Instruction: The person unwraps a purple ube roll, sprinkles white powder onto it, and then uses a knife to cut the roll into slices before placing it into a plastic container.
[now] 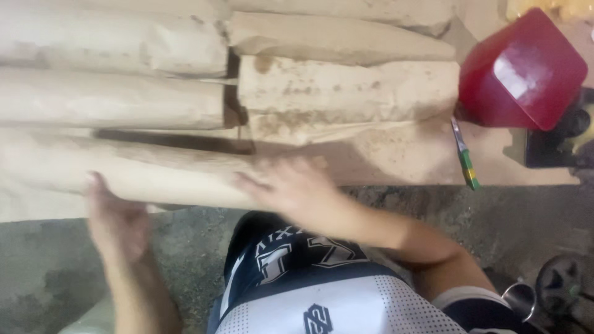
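Several long rolls wrapped in brown paper lie side by side across a work surface. The nearest roll point(154, 176) runs along the front edge. My left hand point(117, 219) rests against its underside near the left, fingers curled up onto the paper. My right hand point(291, 185) lies flat on the same roll's right end, fingers spread and blurred with motion. Neither hand closes around anything else. Behind it lie more paper-wrapped rolls point(346, 93), some stained with brown dust.
A red translucent plastic container point(523, 71) sits at the right on a dark machine part point(557, 145). A pencil with a green end point(465, 158) lies on the surface beside it. Below are a rough concrete floor point(49, 272) and a metal cup point(520, 297).
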